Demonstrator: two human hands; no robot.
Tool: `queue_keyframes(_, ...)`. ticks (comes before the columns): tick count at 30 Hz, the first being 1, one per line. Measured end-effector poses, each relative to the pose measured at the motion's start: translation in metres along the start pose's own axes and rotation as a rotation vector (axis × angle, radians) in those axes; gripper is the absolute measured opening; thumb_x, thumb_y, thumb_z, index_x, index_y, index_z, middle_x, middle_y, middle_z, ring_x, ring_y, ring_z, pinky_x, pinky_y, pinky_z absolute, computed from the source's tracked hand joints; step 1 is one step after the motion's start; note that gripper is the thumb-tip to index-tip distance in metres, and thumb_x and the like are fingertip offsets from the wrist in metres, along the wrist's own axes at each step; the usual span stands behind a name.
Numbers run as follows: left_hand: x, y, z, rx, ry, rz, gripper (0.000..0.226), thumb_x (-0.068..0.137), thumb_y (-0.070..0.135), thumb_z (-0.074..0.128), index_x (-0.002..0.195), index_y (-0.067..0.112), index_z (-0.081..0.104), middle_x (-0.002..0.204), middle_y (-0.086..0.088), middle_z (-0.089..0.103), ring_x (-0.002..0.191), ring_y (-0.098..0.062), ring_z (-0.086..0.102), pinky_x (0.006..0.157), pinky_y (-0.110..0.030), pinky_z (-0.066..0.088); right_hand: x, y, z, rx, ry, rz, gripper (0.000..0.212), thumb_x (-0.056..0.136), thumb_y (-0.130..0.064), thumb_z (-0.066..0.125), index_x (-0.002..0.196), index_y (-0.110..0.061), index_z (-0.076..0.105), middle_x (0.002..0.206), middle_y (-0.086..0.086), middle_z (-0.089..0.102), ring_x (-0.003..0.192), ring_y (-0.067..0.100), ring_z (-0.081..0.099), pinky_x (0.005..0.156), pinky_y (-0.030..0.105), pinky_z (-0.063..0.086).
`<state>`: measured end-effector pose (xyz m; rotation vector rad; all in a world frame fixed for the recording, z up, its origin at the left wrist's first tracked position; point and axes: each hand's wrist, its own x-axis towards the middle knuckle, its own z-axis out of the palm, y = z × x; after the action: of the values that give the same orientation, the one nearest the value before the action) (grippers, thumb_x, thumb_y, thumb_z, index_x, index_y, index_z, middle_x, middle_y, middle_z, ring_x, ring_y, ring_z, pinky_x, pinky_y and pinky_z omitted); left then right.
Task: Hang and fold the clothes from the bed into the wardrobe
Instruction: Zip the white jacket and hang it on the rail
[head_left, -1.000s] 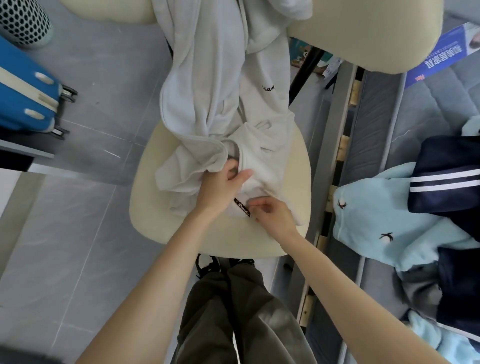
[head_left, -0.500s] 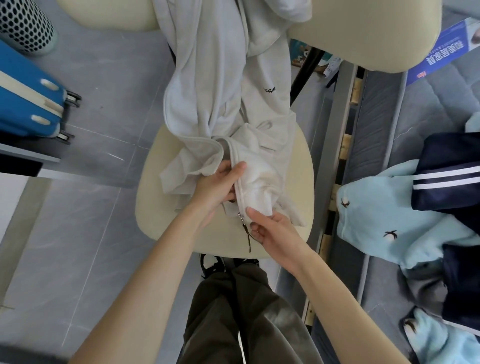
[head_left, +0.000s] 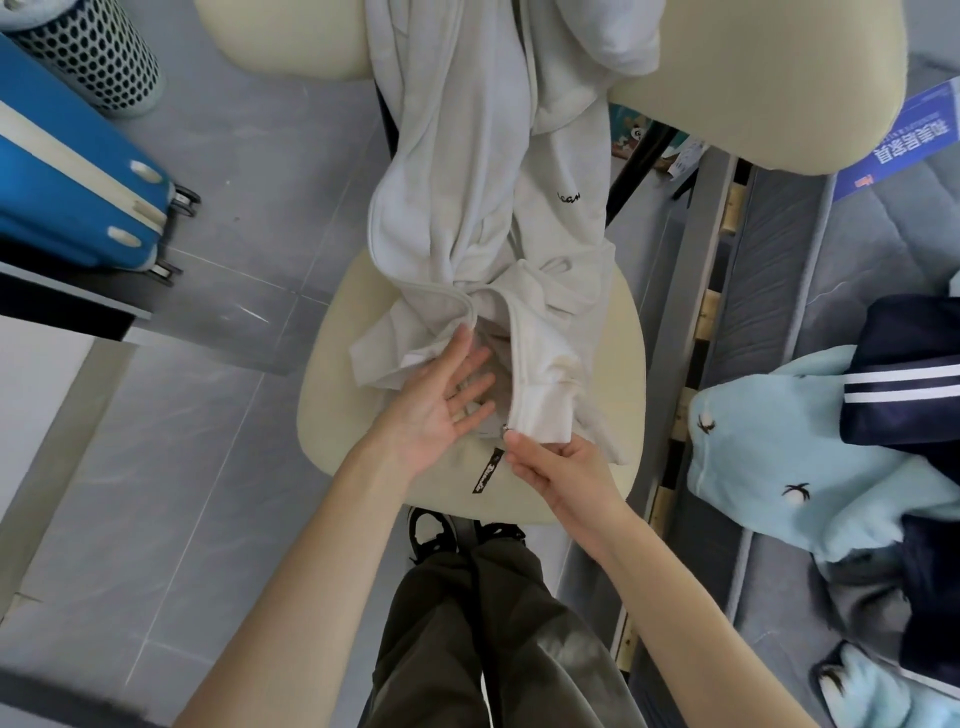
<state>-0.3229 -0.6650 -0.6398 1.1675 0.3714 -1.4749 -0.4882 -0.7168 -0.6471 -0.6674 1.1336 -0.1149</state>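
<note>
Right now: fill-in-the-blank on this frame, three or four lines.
The jacket drapes over a cream ____.
The left hand is ____, fingers straight.
The right hand pinches the jacket near a ____ tag.
The suitcase is ____.
Missing: chair; open; black; blue.
</note>
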Motion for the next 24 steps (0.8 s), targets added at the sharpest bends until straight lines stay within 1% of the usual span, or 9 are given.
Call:
queue_keyframes(2, -0.002, 0.002, -0.013, -0.109, 0.031, -0.03, 0.084, 0.057, 0.064, 0.077, 0.124, 0.017, 0.059, 0.113, 0.007, 0.067, 0.1, -0.01, 0.064, 0.078, -0.029, 0.055, -0.001, -0.006, -0.011, 0.104, -0.067, 0.067, 0.018, 0.066, -0.023, 0.079, 0.078, -0.01, 0.079, 0.082, 0.005, 0.074, 0.077, 0.009, 0.07, 0.071, 0.016, 0.054)
queue_keyframes(3, -0.002, 0.002, -0.017, -0.147, 0.058, -0.037, 0.073, 0.063, 0.062, 0.075, 0.117, 0.015, 0.062, 0.104, 0.007, 0.07, 0.09, -0.008, 0.066, 0.074, -0.026, 0.055, -0.002, -0.008, -0.017, 0.152, -0.09, 0.097, 0.015, 0.069, -0.02, 0.077, 0.078, -0.008, 0.078, 0.081, 0.006, 0.073, 0.075, 0.008, 0.07, 0.07, 0.016, 0.055)
queue_keyframes(4, -0.001, 0.001, -0.02, -0.163, 0.093, -0.035, 0.057, 0.07, 0.056, 0.073, 0.108, 0.015, 0.065, 0.093, 0.007, 0.071, 0.079, -0.006, 0.066, 0.07, -0.022, 0.055, -0.002, -0.011, -0.021, 0.184, -0.108, 0.117, 0.012, 0.072, -0.017, 0.074, 0.078, -0.007, 0.078, 0.08, 0.006, 0.073, 0.074, 0.008, 0.069, 0.07, 0.017, 0.055)
queue_keyframes(6, 0.0, -0.002, -0.021, -0.125, 0.16, -0.008, 0.021, 0.08, 0.031, 0.072, 0.091, 0.014, 0.067, 0.075, 0.007, 0.07, 0.064, -0.002, 0.065, 0.063, -0.017, 0.055, -0.003, -0.015, -0.027, 0.185, -0.125, 0.133, 0.011, 0.075, -0.015, 0.071, 0.077, -0.006, 0.077, 0.078, 0.006, 0.072, 0.072, 0.008, 0.069, 0.071, 0.017, 0.056)
queue_keyframes(8, 0.0, -0.009, -0.018, -0.039, 0.134, 0.033, 0.006, 0.079, 0.013, 0.072, 0.085, 0.012, 0.07, 0.074, 0.004, 0.071, 0.066, -0.002, 0.067, 0.062, -0.014, 0.054, -0.003, -0.018, -0.028, 0.148, -0.117, 0.127, 0.012, 0.075, -0.015, 0.07, 0.076, -0.006, 0.078, 0.079, 0.006, 0.073, 0.073, 0.008, 0.07, 0.071, 0.017, 0.056)
queue_keyframes(11, -0.006, -0.022, -0.014, 0.037, 0.037, 0.105, 0.015, 0.07, 0.009, 0.076, 0.085, 0.011, 0.075, 0.084, -0.004, 0.074, 0.079, -0.01, 0.071, 0.067, -0.016, 0.055, -0.001, -0.019, -0.023, 0.131, -0.111, 0.102, 0.014, 0.074, -0.016, 0.071, 0.079, -0.004, 0.077, 0.08, 0.008, 0.073, 0.075, 0.009, 0.07, 0.071, 0.016, 0.056)
queue_keyframes(14, -0.012, -0.035, -0.007, 0.08, 0.058, 0.166, 0.033, 0.061, 0.011, 0.08, 0.093, 0.006, 0.072, 0.092, -0.009, 0.075, 0.086, -0.015, 0.072, 0.069, -0.017, 0.055, 0.002, -0.017, -0.017, 0.158, -0.119, 0.088, 0.02, 0.075, -0.016, 0.071, 0.085, 0.0, 0.075, 0.086, 0.01, 0.073, 0.079, 0.01, 0.071, 0.073, 0.017, 0.056)
queue_keyframes(18, -0.016, -0.046, -0.001, 0.111, 0.107, 0.175, 0.017, 0.075, 0.006, 0.077, 0.092, 0.002, 0.073, 0.092, -0.015, 0.074, 0.089, -0.019, 0.072, 0.072, -0.019, 0.056, 0.003, -0.014, -0.015, 0.181, -0.142, 0.074, 0.019, 0.076, -0.018, 0.071, 0.086, -0.003, 0.077, 0.089, 0.01, 0.074, 0.081, 0.01, 0.071, 0.074, 0.017, 0.055)
queue_keyframes(24, -0.016, -0.047, -0.005, 0.198, 0.164, 0.217, 0.028, 0.076, 0.003, 0.077, 0.102, 0.001, 0.068, 0.094, -0.011, 0.074, 0.09, -0.019, 0.072, 0.074, -0.022, 0.056, 0.002, -0.012, -0.018, 0.152, -0.126, 0.085, 0.017, 0.075, -0.018, 0.071, 0.083, -0.005, 0.078, 0.088, 0.009, 0.075, 0.08, 0.01, 0.071, 0.073, 0.016, 0.055)
